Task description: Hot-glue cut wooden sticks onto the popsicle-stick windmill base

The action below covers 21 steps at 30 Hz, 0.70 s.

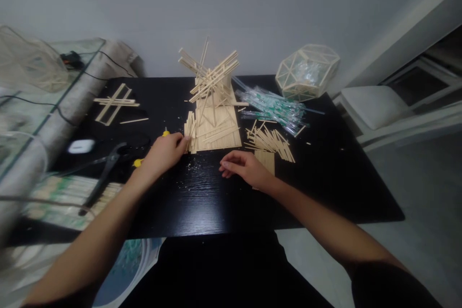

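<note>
A model built of pale wooden sticks (213, 91) stands on a flat stick base (220, 130) in the middle of a black table (325, 173). My left hand (164, 153) reaches to the base's left front corner, fingers closed on a small bundle of sticks (189, 134) there. My right hand (243, 168) rests on the table just in front of the base, fingers curled and holding nothing I can see. A loose pile of short sticks (269, 142) lies right of my right hand.
Clear packets with green print (274, 106) lie behind the pile, beside a polyhedron frame of sticks (306, 72). A flat stick frame (115, 102), a white earbud case (81, 146), black pliers (104, 173) and a yellow-tipped tool (137, 162) lie at left. Packs of sticks (68, 199) sit near the left edge.
</note>
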Each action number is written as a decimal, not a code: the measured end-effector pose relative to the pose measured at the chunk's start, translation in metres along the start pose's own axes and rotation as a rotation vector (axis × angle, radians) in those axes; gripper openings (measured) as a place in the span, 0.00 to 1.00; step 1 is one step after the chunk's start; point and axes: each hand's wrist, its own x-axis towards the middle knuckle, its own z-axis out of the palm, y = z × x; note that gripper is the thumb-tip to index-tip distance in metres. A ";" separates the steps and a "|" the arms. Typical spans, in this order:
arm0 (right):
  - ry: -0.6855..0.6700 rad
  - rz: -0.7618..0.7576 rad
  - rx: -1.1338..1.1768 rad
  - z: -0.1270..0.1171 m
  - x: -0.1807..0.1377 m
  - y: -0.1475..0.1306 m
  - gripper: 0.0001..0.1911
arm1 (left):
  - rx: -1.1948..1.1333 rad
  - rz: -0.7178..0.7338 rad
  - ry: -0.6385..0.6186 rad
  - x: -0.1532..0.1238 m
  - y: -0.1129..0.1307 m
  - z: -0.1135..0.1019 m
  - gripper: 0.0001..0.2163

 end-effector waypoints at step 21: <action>0.000 -0.011 -0.046 0.000 -0.001 -0.004 0.09 | 0.113 0.270 0.148 0.003 0.021 0.017 0.09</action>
